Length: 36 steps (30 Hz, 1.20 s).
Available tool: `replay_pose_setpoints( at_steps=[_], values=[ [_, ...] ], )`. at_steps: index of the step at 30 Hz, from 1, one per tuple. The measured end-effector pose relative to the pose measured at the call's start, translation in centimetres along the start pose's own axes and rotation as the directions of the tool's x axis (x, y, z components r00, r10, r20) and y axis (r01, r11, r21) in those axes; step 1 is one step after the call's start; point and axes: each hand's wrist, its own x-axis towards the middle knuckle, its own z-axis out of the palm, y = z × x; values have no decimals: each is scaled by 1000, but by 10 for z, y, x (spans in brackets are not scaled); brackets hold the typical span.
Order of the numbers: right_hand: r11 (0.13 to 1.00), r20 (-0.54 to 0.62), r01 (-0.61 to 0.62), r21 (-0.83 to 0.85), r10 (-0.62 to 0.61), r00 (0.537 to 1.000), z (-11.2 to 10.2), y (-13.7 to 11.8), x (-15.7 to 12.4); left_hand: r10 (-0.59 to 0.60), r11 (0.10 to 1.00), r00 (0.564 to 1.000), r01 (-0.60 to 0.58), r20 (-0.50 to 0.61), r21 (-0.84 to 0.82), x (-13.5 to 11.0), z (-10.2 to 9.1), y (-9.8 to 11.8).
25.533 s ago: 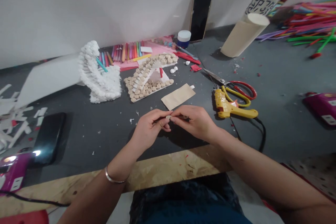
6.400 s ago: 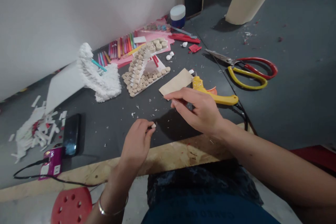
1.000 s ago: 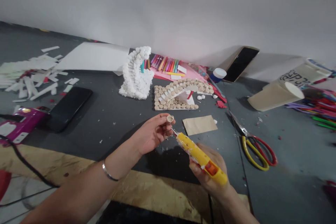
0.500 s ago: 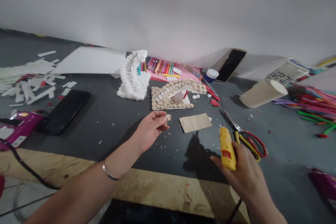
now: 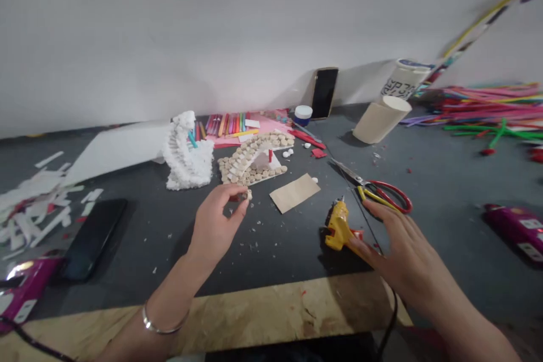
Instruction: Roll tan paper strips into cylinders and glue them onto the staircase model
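My left hand pinches a small rolled piece of brown paper between thumb and fingertips, just in front of the model. That model has a curved stair covered in beige paper rolls and a base of the same rolls. A yellow hot glue gun lies on its side on the table. Over its handle is my right hand, fingers stretched out and apart, thumb by the handle; whether it touches is unclear. Scissors with red and yellow handles lie beyond those fingers. A flat brown paper strip sits between both hands.
A white textured stair model stands left of the beige one. Dark phone and white scraps lie left. Behind are markers, a jar and a leaning phone. Right: a cardboard tube, pipe cleaners, a purple device.
My right hand has lowered the glue gun onto the table and opened its fingers. My left hand still pinches the paper roll. The camera view has shifted to the right.
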Motion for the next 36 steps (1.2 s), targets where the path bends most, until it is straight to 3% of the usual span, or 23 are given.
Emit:
replay_pose_setpoints(
  at_steps=[5,10,14,23,36],
  values=[
    [988,-88,-1,153,14,996,9,-10,7,176,963,975,-199,134,180,39,17,8],
    [968,-190,-49,246,98,977,16,4,4,213,925,953,-268,215,269,80,49,1],
    [943,-172,-92,321,154,973,14,9,4,205,881,944,-293,259,371,102,65,-8],
    [909,-111,-112,401,170,979,6,7,3,224,696,884,-440,411,568,116,77,-13],
    [887,-82,-135,441,190,978,2,9,3,245,641,808,-550,537,535,126,81,-21]
  ],
)
